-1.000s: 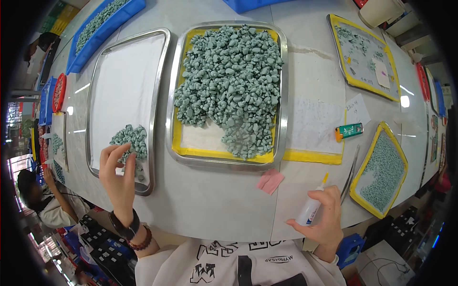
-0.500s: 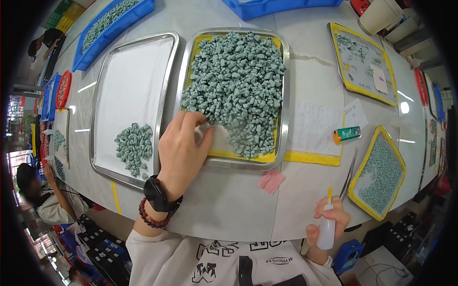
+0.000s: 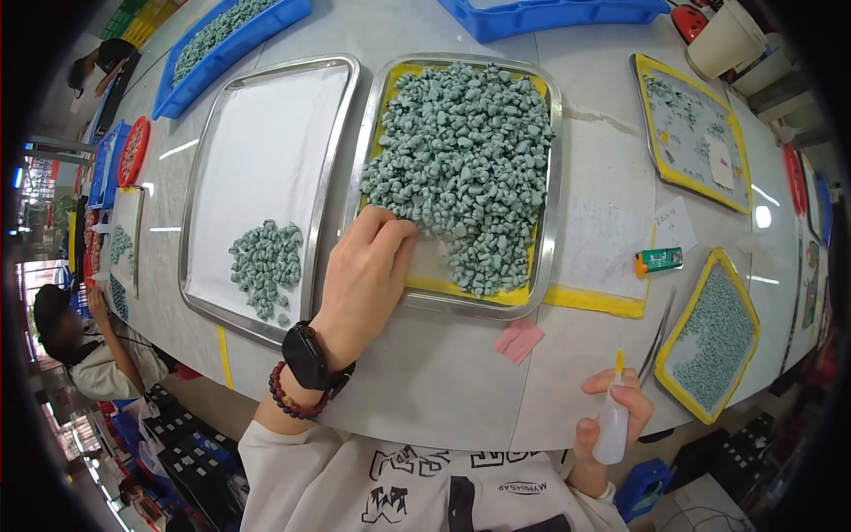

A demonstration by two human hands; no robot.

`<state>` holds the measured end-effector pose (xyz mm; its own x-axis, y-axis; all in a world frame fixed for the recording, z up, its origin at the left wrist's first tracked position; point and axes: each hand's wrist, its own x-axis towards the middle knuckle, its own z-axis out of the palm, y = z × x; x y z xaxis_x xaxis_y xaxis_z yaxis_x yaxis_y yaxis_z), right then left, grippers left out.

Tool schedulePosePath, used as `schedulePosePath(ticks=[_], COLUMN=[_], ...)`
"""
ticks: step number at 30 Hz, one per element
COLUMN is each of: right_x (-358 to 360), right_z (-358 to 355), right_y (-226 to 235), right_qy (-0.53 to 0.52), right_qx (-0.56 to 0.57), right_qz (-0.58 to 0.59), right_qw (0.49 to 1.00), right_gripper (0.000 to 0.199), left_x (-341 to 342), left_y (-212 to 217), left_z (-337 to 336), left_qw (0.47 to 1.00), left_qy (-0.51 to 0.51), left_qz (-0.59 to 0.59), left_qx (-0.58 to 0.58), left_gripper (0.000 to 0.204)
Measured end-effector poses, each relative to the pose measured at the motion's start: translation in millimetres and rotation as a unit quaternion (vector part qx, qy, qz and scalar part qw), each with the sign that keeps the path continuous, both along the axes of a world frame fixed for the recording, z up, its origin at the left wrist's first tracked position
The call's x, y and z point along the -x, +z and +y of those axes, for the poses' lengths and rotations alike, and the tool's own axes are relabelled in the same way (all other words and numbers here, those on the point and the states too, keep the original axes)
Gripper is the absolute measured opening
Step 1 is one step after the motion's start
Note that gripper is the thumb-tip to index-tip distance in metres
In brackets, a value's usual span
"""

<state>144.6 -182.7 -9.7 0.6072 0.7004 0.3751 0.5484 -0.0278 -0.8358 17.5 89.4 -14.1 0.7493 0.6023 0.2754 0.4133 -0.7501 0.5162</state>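
A heap of grey-green stone pieces (image 3: 461, 160) fills most of a yellow-lined metal tray (image 3: 557, 177) in front of me. At its near left corner is my left hand (image 3: 362, 279), thumb and fingers pinched together beside the heap; whatever is between the fingertips is hidden. In my right hand (image 3: 636, 410), near the table's front edge, is a white squeeze bottle (image 3: 611, 434), tilted slightly with its thin yellow-based tip upward. Left of the heap, a second metal tray (image 3: 257, 142) lined in white holds a smaller stone pile (image 3: 266, 263) at its near end.
To the right lie a green lighter (image 3: 660, 259), metal tweezers (image 3: 658, 332) and a yellow-edged tray of fine stones (image 3: 749, 332). A pink paper piece (image 3: 518, 340) is near the middle. Blue bins (image 3: 167, 99) and a white bucket (image 3: 722, 46) stand farther back. Another person (image 3: 102, 372) works at left.
The whole view has shifted, so the trays appear slightly farther right. My left hand's thumb and fingers have come together from a wider gap. The right hand still holds the squeeze bottle.
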Motion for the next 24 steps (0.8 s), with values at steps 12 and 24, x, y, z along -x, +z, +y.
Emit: schedulePosePath(ticks=[12, 24], right_x=[3.6, 5.6], right_z=[15.3, 44.2], right_y=[2.7, 6.5], right_qy=[0.015, 0.206], right_qx=[-0.145, -0.119], right_qz=[-0.021, 0.103], right_qw=[0.989, 0.966], right_gripper=[0.056, 0.058], left_x=[13.8, 17.9], left_y=[34.8, 3.4], left_z=[-66.2, -82.0], left_qw=[0.697, 0.554], left_qy=[-0.115, -0.102], left_qz=[-0.200, -0.156], left_qx=[0.678, 0.812], left_gripper=[0.020, 0.024])
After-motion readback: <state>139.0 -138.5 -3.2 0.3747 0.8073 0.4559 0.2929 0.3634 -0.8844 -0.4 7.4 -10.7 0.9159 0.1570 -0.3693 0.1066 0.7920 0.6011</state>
